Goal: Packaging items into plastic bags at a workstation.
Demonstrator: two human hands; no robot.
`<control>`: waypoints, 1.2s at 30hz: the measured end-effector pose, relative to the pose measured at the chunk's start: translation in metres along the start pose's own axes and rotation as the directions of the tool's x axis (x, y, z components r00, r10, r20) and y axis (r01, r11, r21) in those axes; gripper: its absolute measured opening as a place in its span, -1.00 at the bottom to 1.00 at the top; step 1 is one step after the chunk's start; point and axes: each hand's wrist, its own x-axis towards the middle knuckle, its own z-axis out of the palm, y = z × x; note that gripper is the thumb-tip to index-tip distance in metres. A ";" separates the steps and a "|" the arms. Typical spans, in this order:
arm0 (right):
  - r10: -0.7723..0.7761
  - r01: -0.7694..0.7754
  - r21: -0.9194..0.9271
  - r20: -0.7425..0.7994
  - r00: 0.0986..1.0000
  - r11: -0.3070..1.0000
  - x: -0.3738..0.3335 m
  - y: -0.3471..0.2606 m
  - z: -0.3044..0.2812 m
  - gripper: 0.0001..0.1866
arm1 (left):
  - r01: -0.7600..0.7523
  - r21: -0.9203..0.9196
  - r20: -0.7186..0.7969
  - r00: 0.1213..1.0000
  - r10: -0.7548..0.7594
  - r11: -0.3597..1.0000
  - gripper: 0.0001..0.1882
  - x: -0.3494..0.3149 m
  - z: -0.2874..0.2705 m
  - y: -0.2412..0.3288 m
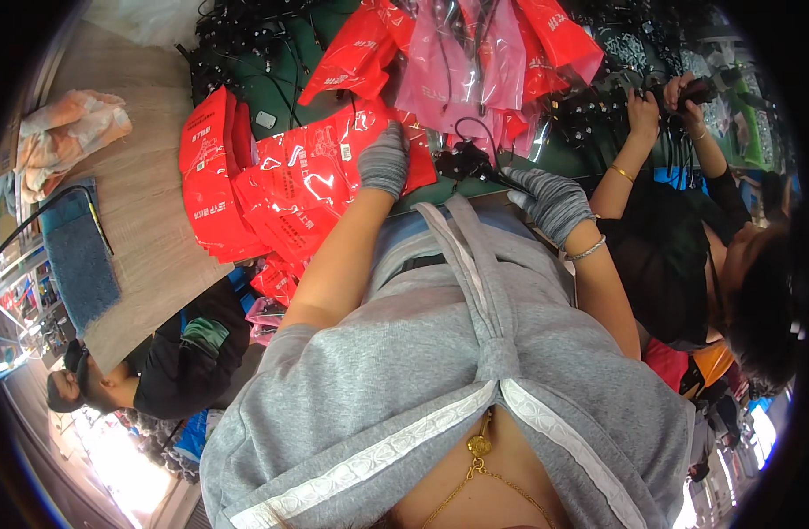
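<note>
My left hand (385,163), in a grey knit glove, is closed at the edge of a red plastic bag (312,163) printed with a line drawing. Its fingertips are partly hidden against the red film. To the right, my right hand (554,204), in a matching glove, pinches the end of a black part with a looped cable (466,162). That part lies just over the table's near edge, between my hands. More red bags (212,176) are piled left of my left hand, overlapping one another.
Filled red and pink bags (462,66) lie ahead on the green table (285,66). Black cabled parts (246,48) are heaped at the back left. A co-worker's hands (660,110) handle dark parts close on my right. Left stands a wooden board (144,194) with a cloth (74,137).
</note>
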 end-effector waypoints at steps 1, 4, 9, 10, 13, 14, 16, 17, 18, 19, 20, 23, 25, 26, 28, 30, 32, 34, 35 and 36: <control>0.004 -0.004 -0.013 0.016 1.000 1.000 0.000 -0.001 0.000 -0.64 | -0.002 0.002 0.000 1.000 0.002 1.000 -0.58 0.000 -0.002 0.001; 0.013 -0.013 -0.019 0.029 0.999 1.000 -0.001 0.001 0.004 -0.63 | 0.019 -0.038 0.042 0.999 -0.018 0.999 -0.50 -0.002 -0.010 0.002; -0.013 0.012 0.012 0.050 0.999 1.000 -0.004 0.005 0.006 -0.61 | -0.065 0.059 0.199 0.979 0.052 0.996 -0.16 0.000 -0.038 0.018; 0.005 -0.005 -0.006 0.092 0.996 1.000 -0.002 0.002 0.003 -0.61 | -0.064 0.060 0.198 0.979 0.051 0.996 -0.16 0.001 -0.036 0.019; 0.012 -0.010 -0.015 0.113 0.994 1.000 -0.002 0.002 0.004 -0.61 | -0.011 0.109 0.221 0.975 -0.013 0.994 -0.21 0.006 -0.029 0.019; 0.000 0.000 -0.005 0.094 0.996 1.000 -0.003 0.003 0.006 -0.61 | -0.005 0.117 0.205 0.979 -0.019 0.993 -0.25 0.008 -0.027 0.018; 0.010 -0.009 -0.002 0.092 0.996 1.000 -0.005 0.001 0.005 -0.61 | 0.000 0.126 0.191 0.981 -0.024 0.992 -0.29 0.008 -0.025 0.018; 0.017 -0.018 0.000 0.092 0.996 1.000 -0.006 0.000 0.005 -0.61 | -0.017 0.108 0.189 0.982 -0.004 0.994 -0.35 0.008 -0.027 0.017; 0.018 -0.018 0.002 0.092 0.996 1.000 -0.007 -0.001 0.004 -0.61 | -0.032 0.090 0.185 0.983 0.015 0.995 -0.41 0.006 -0.029 0.016; 0.030 -0.030 -0.001 0.108 0.994 1.000 -0.006 -0.003 0.002 -0.61 | -0.034 0.092 0.185 0.983 0.016 0.995 -0.41 0.004 -0.029 0.013; 0.040 -0.040 -0.005 0.124 0.991 0.999 -0.006 -0.004 0.001 -0.62 | -0.056 0.002 0.132 0.990 0.056 0.998 -0.45 0.001 -0.027 0.008; 0.015 -0.018 0.050 0.046 0.999 0.999 -0.008 -0.002 0.005 -0.61 | -0.101 -0.158 0.053 0.992 0.111 0.982 -0.51 -0.006 -0.020 -0.010; 0.018 -0.019 0.091 0.015 1.000 0.996 -0.006 -0.006 0.002 -0.61 | -0.126 -0.228 0.033 0.990 0.137 0.965 -0.53 -0.011 -0.023 -0.012; 0.027 -0.025 0.131 -0.014 1.000 0.991 -0.005 -0.006 0.002 -0.61 | -0.120 -0.205 0.061 0.989 0.135 0.971 -0.55 -0.018 -0.033 -0.007; 0.020 -0.012 0.140 -0.052 0.998 0.990 -0.002 -0.004 0.004 -0.61 | -0.131 -0.137 0.057 0.989 0.139 0.982 -0.62 -0.029 -0.045 -0.003; 0.007 0.005 0.146 -0.087 0.996 0.989 0.003 -0.002 0.007 -0.61 | -0.159 -0.161 0.013 0.987 0.163 0.974 -0.64 -0.036 -0.049 -0.005; -0.045 0.065 0.146 -0.138 0.989 0.987 0.007 0.000 0.009 -0.61 | -0.185 -0.184 -0.029 0.983 0.183 0.965 -0.65 -0.042 -0.054 -0.005; -0.034 0.045 0.158 -0.074 0.997 0.986 0.010 -0.005 0.004 -0.61 | -0.243 -0.164 -0.072 0.970 0.234 0.956 -0.68 -0.045 -0.060 -0.004; -0.018 0.020 0.169 -0.010 1.000 0.985 0.011 -0.007 0.002 -0.60 | -0.240 -0.165 -0.074 0.970 0.230 0.957 -0.68 -0.047 -0.063 -0.002; -0.021 0.022 0.167 -0.009 1.000 0.986 0.012 -0.008 0.002 -0.60 | -0.231 -0.211 -0.068 0.973 0.222 0.950 -0.70 -0.049 -0.065 0.001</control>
